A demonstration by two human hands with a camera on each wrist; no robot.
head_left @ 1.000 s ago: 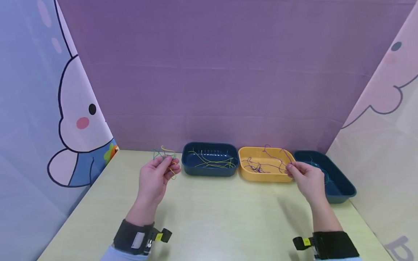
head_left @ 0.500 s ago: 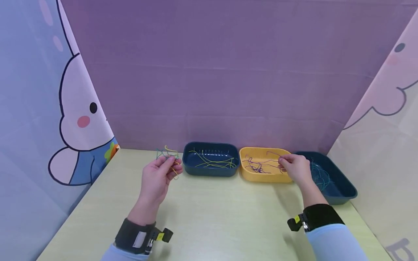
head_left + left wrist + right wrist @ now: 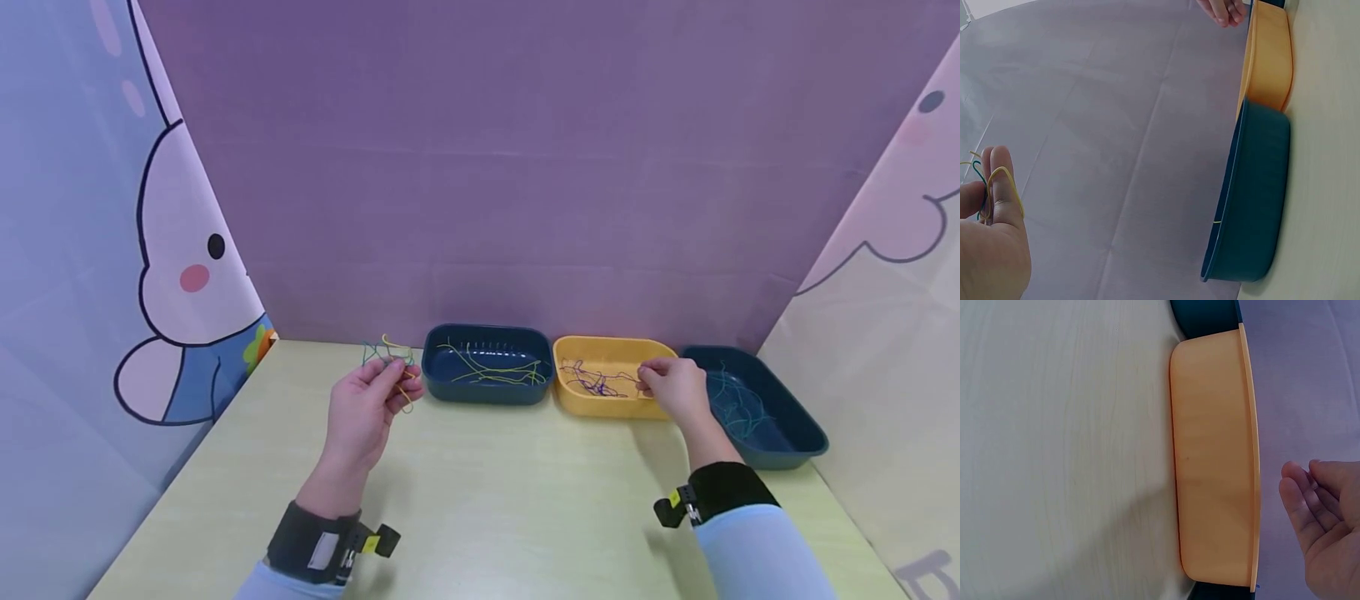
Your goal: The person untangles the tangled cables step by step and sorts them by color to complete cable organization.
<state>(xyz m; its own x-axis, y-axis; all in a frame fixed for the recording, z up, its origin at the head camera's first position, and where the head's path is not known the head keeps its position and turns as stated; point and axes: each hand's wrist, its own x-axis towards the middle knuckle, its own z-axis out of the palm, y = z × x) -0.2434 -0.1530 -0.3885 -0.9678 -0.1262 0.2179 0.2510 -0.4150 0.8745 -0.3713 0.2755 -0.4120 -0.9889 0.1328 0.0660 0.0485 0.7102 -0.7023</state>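
Observation:
My left hand (image 3: 367, 412) pinches a small tangle of strings between thumb and fingers, raised left of the trays. A yellow string (image 3: 1004, 169) loops over one finger in the left wrist view, beside a green string (image 3: 976, 167). Over the right end of the yellow tray (image 3: 600, 408) is my right hand (image 3: 675, 396), fingertips low by the purple strings (image 3: 597, 386) lying inside. In the right wrist view, the fingers (image 3: 1297, 503) of that hand are nearly straight and no string shows at them.
A dark blue tray (image 3: 487, 394) with several yellow strings (image 3: 506, 374) stands left of the yellow tray. Another dark blue tray (image 3: 787, 458), angled at the right edge, holds teal strings (image 3: 738, 412). Purple cloth (image 3: 487, 167) hangs behind the table.
My right hand has moved left and over the yellow tray. The purple string that hung from it now lies in that tray, let go. My left hand keeps its strings, nearly still.

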